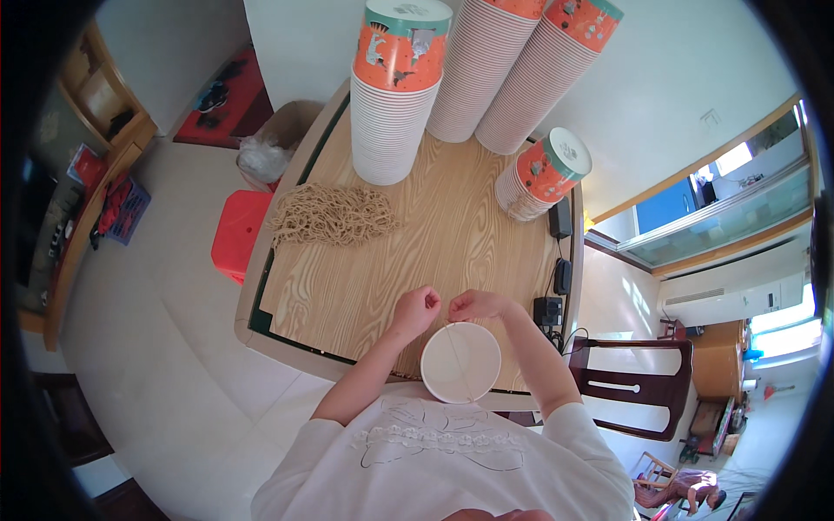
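A white paper bucket (483,363) sits at the table's near edge, against my shirt, its open mouth toward me. A thin tan cord (458,354) crosses that mouth and runs up to the far rim. Just beyond the rim my right hand (482,305) pinches its fingertips where the cord seems to end. Close by on the left, my left hand (419,310) is closed, thumb against fingers; whatever is in it is too small to make out. A tangled heap of tan cords (334,214) lies on the table at the far left.
Tall stacks of nested paper buckets (393,122) stand upside down along the back. A shorter bucket stack (544,175) is at the right, near black power adapters (548,310) with cables. A red stool (241,234) stands left of the table; a dark wooden chair (638,386) is at right.
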A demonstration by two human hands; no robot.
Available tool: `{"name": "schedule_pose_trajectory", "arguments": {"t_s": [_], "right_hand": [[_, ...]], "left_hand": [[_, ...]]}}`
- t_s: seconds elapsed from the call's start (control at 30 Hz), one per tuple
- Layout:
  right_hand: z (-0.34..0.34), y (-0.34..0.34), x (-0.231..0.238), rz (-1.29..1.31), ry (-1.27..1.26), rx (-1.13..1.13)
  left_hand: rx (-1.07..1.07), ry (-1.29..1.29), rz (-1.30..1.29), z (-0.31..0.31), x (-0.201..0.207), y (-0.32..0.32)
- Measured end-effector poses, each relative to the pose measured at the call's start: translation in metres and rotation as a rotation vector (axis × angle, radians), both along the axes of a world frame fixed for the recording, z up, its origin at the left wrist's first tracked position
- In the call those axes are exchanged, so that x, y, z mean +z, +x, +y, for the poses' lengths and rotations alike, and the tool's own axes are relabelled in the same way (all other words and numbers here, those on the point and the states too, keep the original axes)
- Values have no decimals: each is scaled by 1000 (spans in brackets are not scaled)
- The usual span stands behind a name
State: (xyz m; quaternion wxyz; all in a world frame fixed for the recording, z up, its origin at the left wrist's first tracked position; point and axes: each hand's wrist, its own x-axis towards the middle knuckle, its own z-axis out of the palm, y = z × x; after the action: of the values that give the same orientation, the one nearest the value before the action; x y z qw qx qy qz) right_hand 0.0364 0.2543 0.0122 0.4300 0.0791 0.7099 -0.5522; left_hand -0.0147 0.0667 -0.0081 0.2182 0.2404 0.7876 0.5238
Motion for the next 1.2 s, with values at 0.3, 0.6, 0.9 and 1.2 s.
{"name": "schedule_pose_trajectory", "arguments": {"t_s": [0.3, 0.6, 0.9, 1.2], "right_hand": [[-15, 9, 35, 180, 206, -299], [-52, 36, 63, 88, -108, -609], [6, 54, 39, -83, 82, -580], [-3, 52, -13, 125, -40, -590]], "left_hand": [[20, 330, -591, -3, -15, -5], [17, 291, -399, -14, 11, 11], [-81, -195, 111, -46, 12, 19], [161, 64, 317, -57, 46, -1]]}}
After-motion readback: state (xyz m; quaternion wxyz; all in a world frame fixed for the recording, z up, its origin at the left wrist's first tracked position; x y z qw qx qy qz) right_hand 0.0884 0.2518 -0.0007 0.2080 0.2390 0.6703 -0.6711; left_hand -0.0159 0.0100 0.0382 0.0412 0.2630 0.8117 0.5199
